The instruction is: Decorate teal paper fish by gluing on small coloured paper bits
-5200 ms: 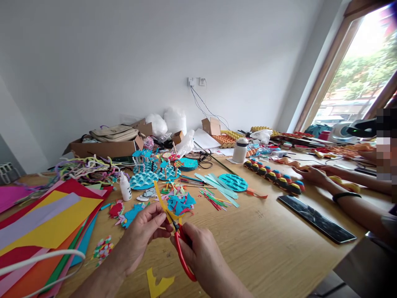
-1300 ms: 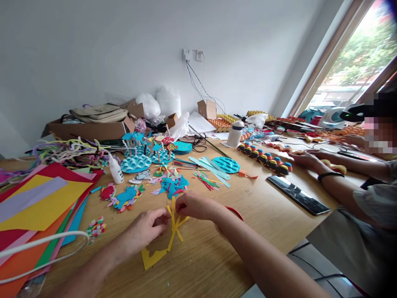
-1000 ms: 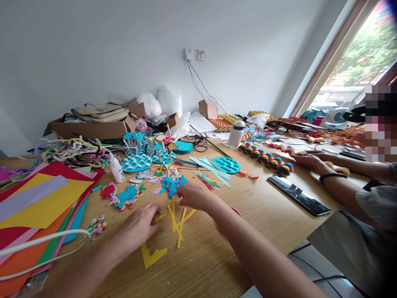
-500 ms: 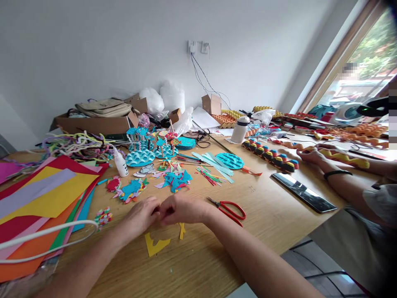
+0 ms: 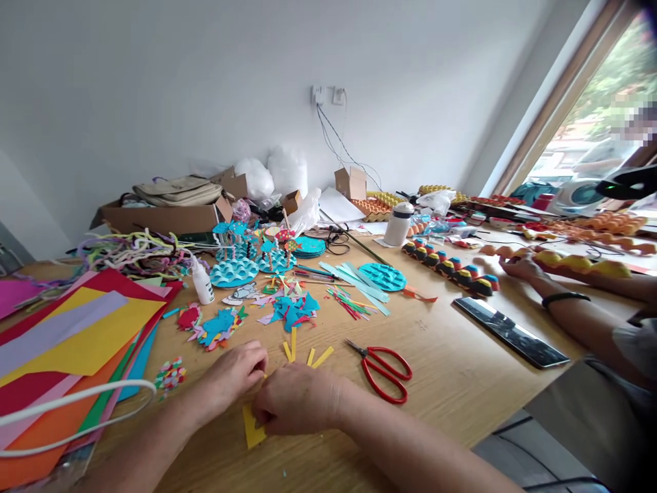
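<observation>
My left hand (image 5: 239, 370) has its fingers curled and pinched together just above the table. A sliver of yellow shows by its fingertips, but what it holds is hidden. Close beside it, my right hand (image 5: 300, 400) is closed with knuckles up, its fingertips out of sight. Under that hand, partly covered, lies a cut yellow paper scrap (image 5: 252, 433). Narrow yellow paper strips (image 5: 322, 357) fan out just beyond the right hand. Red-handled scissors (image 5: 382, 366) rest to the right, untouched.
Colored paper sheets (image 5: 76, 322) are stacked at left. Beyond my hands lie blue fish cutouts (image 5: 292, 309), a white glue bottle (image 5: 202, 282) and a painted blue disc (image 5: 382, 276). A phone (image 5: 508, 332) lies at right, near a co-worker's arm (image 5: 569, 318).
My right hand has moved down toward me, over the yellow scrap, and apart from the left. Yellow strips now show beyond it. The view has tilted up slightly.
</observation>
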Demonstrator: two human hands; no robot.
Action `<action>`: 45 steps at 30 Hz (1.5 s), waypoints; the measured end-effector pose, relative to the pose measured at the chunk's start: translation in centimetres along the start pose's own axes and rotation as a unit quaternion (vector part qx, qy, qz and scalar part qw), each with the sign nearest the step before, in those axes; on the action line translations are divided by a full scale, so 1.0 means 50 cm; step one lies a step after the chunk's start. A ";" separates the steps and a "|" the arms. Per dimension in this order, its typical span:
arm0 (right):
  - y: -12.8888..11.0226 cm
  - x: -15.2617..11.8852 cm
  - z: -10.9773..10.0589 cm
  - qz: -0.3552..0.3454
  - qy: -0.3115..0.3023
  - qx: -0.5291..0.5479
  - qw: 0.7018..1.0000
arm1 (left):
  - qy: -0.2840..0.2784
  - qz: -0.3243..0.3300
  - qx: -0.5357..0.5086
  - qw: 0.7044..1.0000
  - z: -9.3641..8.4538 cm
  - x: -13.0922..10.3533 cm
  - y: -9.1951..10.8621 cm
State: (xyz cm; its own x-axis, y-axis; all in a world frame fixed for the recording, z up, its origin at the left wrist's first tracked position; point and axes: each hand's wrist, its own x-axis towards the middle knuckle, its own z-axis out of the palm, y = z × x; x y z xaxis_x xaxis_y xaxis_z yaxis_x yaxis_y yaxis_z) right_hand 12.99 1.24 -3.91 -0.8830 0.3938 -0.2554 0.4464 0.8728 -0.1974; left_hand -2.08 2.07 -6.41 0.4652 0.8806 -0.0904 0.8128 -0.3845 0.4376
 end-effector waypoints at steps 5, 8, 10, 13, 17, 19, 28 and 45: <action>0.010 0.003 0.007 -0.027 -0.003 0.047 0.999 | -0.001 -0.015 0.000 1.000 -0.002 -0.008 0.011; 0.025 -0.002 0.005 -0.054 0.023 0.114 0.992 | 0.012 -0.018 -0.036 0.999 -0.002 -0.010 0.003; 0.037 -0.008 0.000 -0.041 0.056 0.181 0.981 | 0.030 -0.021 -0.082 0.996 0.001 -0.006 -0.008; 0.056 -0.011 -0.003 0.014 0.123 0.257 0.959 | 0.078 -0.037 -0.191 0.978 0.008 0.005 -0.021; 0.083 0.005 0.009 0.097 0.237 0.328 0.909 | 0.111 -0.061 -0.399 0.908 0.015 0.014 -0.011; 0.094 0.016 0.018 0.136 0.271 0.339 0.891 | 0.128 -0.082 -0.459 0.875 0.013 0.013 0.002; 0.109 0.032 0.035 0.194 0.340 0.286 0.875 | 0.105 -0.090 -0.557 0.819 -0.011 0.028 0.040; 0.187 -0.032 0.003 0.313 0.272 0.129 0.901 | 0.246 -0.096 -0.295 0.918 -0.003 0.210 -0.055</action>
State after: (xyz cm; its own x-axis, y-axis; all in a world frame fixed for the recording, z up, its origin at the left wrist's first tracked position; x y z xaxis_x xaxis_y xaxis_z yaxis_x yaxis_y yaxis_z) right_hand 18.59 8.75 -5.49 -0.3560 0.9297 0.0946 0.8383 0.3625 -0.4073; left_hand 0.54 12.41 -8.44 -0.0004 0.9908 0.1354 0.4649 -0.1197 0.8772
